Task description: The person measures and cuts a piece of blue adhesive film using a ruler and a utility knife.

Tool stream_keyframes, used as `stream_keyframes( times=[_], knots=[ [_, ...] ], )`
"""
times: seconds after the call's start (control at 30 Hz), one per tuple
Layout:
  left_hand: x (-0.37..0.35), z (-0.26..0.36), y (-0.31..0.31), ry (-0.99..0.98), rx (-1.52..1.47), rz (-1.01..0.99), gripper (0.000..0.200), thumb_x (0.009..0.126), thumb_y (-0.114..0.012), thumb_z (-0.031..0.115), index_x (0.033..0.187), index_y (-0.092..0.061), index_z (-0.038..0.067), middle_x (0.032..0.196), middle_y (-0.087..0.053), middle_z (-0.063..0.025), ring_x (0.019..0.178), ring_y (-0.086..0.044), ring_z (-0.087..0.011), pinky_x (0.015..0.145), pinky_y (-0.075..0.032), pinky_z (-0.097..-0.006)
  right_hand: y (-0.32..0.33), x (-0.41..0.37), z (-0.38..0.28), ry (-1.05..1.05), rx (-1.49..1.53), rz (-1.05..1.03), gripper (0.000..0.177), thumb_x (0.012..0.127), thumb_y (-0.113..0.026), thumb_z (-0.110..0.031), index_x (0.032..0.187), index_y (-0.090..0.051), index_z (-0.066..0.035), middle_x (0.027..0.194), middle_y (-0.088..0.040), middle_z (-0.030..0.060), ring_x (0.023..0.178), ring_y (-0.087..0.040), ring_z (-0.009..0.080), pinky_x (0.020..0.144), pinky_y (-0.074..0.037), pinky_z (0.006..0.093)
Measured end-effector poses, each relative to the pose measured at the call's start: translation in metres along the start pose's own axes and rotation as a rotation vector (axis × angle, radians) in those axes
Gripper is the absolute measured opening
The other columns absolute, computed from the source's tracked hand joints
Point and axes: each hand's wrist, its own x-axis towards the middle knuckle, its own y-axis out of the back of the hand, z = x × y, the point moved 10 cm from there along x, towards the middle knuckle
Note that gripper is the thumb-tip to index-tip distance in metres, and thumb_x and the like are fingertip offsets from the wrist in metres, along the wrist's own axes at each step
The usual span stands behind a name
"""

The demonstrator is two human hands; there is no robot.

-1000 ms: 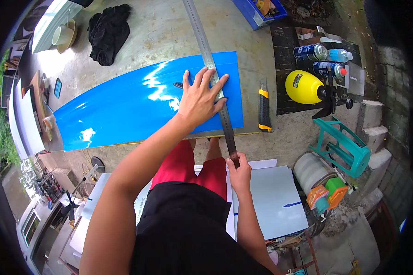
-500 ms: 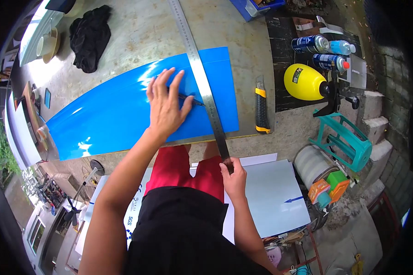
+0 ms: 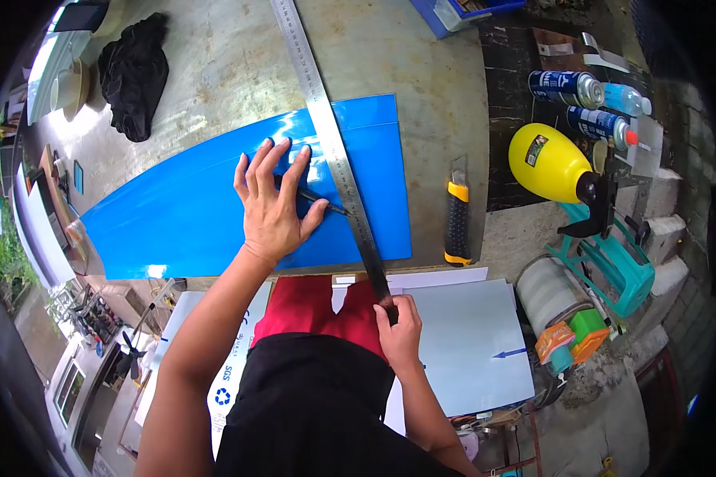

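Observation:
A steel ruler [image 3: 324, 119] lies slantwise over a glossy blue sheet [image 3: 183, 199] on the table. With fingers spread, my left hand [image 3: 270, 211] rests on the sheet left of the ruler. A thin dark pen [image 3: 322, 201] runs beneath its index finger and past the thumb, its end against the ruler's edge. Part of the pen is hidden by the fingers. My right hand [image 3: 399, 330] pinches the ruler's near end, which juts past the table edge. To the right of the sheet is a black and yellow utility knife [image 3: 457, 219] with its blade out.
On the right are a yellow spray bottle [image 3: 549, 163], spray cans [image 3: 565, 87] and a teal stool [image 3: 632, 278]. A black cloth [image 3: 135, 79] is at the back left. A blue bin [image 3: 445, 20] stands at the far edge. Pale panels [image 3: 469, 342] lie below the table.
The ruler has shifted a little left across the blue sheet. My left hand and the pen have moved left with it. The whole view has also shifted slightly.

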Motion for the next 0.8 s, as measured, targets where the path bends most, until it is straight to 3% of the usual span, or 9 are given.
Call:
stream_keyframes(
  times=[0.07,0.2,0.5,0.8],
  knots=[
    [0.0,0.001,-0.001,-0.019,0.025,-0.017,0.075,0.093,-0.065,0.056,0.155,-0.053,0.016,0.157,-0.045,-0.018,0.154,-0.036,-0.0405,0.128,-0.017,-0.0614,0.001,0.0,-0.003,0.021,-0.009,0.015,0.018,0.093,-0.078,-0.004,0.1,-0.062,-0.001,0.097,-0.066,0.0149,0.086,-0.07,0.0361,0.076,-0.057,0.0437],
    [0.0,0.0,-0.003,-0.017,0.032,-0.024,0.075,0.093,-0.065,0.056,0.155,-0.053,0.016,0.157,-0.045,-0.0178,0.154,-0.036,-0.0408,0.128,-0.018,-0.0619,0.001,0.001,-0.002,0.012,0.004,0.002,0.018,0.093,-0.078,-0.003,0.099,-0.061,0.0,0.097,-0.067,0.0155,0.086,-0.07,0.0362,0.076,-0.057,0.0441],
    [0.001,0.001,0.002,-0.02,-0.019,-0.008,0.075,0.09,-0.069,0.052,0.154,-0.054,0.016,0.157,-0.044,-0.0171,0.154,-0.036,-0.0399,0.127,-0.018,-0.0623,0.003,-0.007,-0.008,0.01,-0.014,-0.004,0.018,0.093,-0.076,-0.003,0.097,-0.059,-0.001,0.096,-0.067,0.016,0.085,-0.07,0.0361,0.075,-0.056,0.0442],
    [-0.001,-0.002,0.009,0.007,-0.16,0.027,0.075,0.091,-0.075,0.045,0.157,-0.051,0.018,0.159,-0.044,-0.0135,0.154,-0.033,-0.0357,0.129,-0.015,-0.0597,0.038,-0.035,-0.029,0.097,-0.156,0.194,0.013,0.091,-0.071,0.0,0.096,-0.058,0.0,0.09,-0.06,0.0149,0.079,-0.063,0.0337,0.072,-0.052,0.0413]
  ],
)
